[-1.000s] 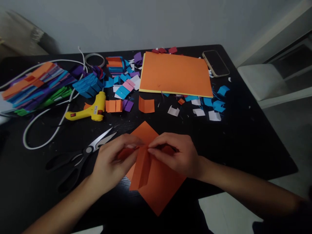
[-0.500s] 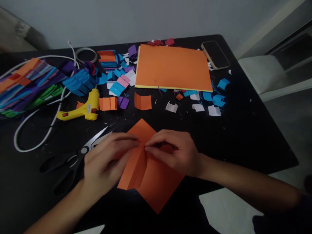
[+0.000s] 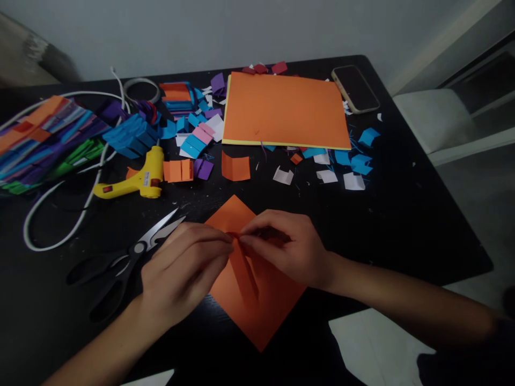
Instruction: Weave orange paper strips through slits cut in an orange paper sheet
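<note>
A square orange sheet [image 3: 261, 321] lies turned cornerwise on the black table [image 3: 402, 225]. Over it stands a narrow folded orange paper strip [image 3: 242, 271], its upper end between my two hands. My left hand [image 3: 189, 268] pinches that end from the left, fingertips pressed together. From the right, my right hand [image 3: 287, 246] grips it between thumb and forefinger. The fingertips hide the strip's top. Just left of my left hand lie open black-handled scissors [image 3: 139, 248].
A yellow glue gun [image 3: 148, 174], a white cable [image 3: 30, 214] and bundles of coloured paper [image 3: 48, 134] lie on the left. Behind are an orange sheet stack [image 3: 285, 110], small folded pieces [image 3: 235, 166], a tape roll [image 3: 141, 81] and a phone [image 3: 356, 88].
The folded orange paper, wide and slanting to the lower left before, now shows as a narrow strip slanting to the lower right. Both hands keep their pinch on its upper end.
</note>
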`<action>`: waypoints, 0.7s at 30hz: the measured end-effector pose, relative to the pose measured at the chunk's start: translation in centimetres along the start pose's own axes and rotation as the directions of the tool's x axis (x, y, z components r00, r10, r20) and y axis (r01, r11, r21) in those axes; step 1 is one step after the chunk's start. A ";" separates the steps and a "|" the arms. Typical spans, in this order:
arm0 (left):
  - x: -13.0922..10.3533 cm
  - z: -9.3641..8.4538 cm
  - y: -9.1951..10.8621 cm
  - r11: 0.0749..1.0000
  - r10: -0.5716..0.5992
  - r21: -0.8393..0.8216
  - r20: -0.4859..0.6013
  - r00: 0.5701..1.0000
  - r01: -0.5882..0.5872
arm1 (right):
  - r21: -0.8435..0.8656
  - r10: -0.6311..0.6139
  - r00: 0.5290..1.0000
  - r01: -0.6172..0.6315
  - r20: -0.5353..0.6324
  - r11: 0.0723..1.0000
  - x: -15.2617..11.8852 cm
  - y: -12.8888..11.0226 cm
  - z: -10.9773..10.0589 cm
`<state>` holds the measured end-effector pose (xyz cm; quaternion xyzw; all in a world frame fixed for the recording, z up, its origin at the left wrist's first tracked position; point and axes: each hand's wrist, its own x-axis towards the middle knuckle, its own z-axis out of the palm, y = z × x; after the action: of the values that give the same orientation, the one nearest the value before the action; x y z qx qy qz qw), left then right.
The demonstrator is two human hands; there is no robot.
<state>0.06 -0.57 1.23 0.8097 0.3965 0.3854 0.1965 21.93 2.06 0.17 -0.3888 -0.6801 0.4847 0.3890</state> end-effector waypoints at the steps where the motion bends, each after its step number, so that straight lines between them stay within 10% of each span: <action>1: 0.0 0.0 0.0 1.000 0.014 0.001 -0.006 1.000 -0.014 | 0.006 -0.007 1.000 0.007 0.009 1.000 0.0 0.0 0.0; 21: -0.2 0.0 0.0 0.992 0.034 0.118 0.004 0.999 -0.034 | 0.049 -0.166 0.984 0.163 0.070 0.985 0.0 0.0 0.1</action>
<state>-0.01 -0.72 1.12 0.8270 0.4045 0.3637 0.1420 21.85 2.07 0.15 -0.3044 -0.7133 0.4796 0.4106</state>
